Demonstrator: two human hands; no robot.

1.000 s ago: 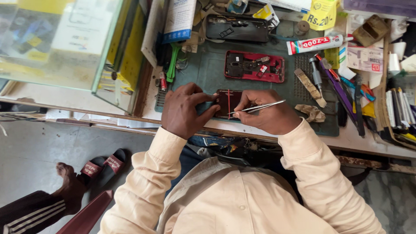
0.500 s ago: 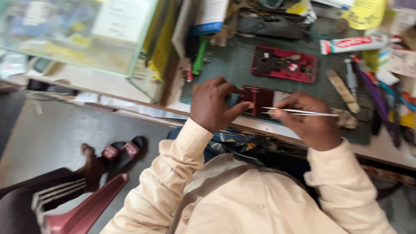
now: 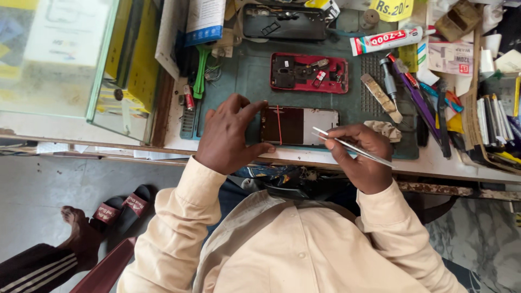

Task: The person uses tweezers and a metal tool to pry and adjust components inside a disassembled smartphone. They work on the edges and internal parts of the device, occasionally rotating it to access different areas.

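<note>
Since half a second ago, both hands are sitting lower and nearer the mat's near edge, and the tweezers (image 3: 353, 148) are now pointing left toward the opened phone (image 3: 300, 125) instead of lying across it. That phone is lying flat on the green work mat (image 3: 249, 76), near the bench's near edge, its dark inner face up with a thin red line across the left half. The left hand (image 3: 230, 135) is bracing it, fingers spread and pressing its left end, not closed around it. The right hand (image 3: 361, 154) is pinching the tweezers, tips just touching the phone's right end. A red phone frame (image 3: 309, 73) is lying farther back, a glue tube (image 3: 386, 40) to the far right. If the left hand eases, the phone could be sliding off the near edge; a slipping tweezer tip could be scratching the exposed parts.
</note>
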